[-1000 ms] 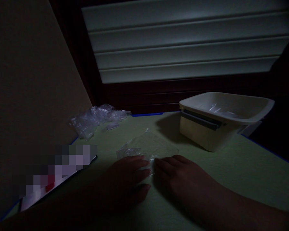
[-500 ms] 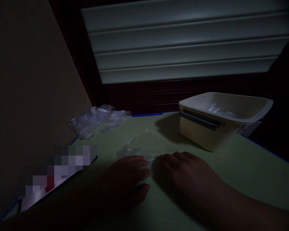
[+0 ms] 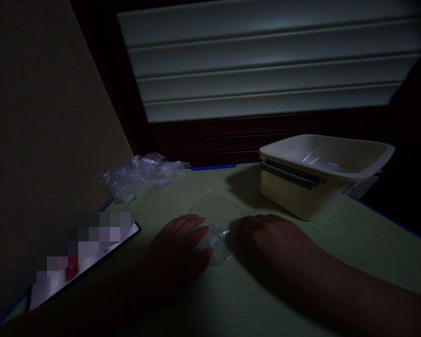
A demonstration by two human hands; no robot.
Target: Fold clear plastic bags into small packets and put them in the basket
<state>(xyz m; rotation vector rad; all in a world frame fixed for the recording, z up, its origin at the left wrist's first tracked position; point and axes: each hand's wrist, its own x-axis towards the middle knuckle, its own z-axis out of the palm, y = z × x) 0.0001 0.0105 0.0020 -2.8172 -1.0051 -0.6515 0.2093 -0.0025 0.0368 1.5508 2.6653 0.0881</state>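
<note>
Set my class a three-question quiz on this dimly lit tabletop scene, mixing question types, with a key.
1. True or false: the pale tub stands with its opening upward.

2. What shows between the left hand and the right hand?
A) a folded towel
B) clear plastic film
C) a metal spoon

3. Fill in: from the wearer's view, the crumpled plastic heap lies toward the table's far ____ corner.

Key: 1. True; 2. B; 3. left.

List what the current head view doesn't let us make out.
Head view:
Whether the left hand grips the clear plastic: too dark.
Right hand fingertips: shadow.
Face of the flat object: pixelation.
Low inside the pale bin: near wall hides it.
Right forearm: cut by frame edge.
</note>
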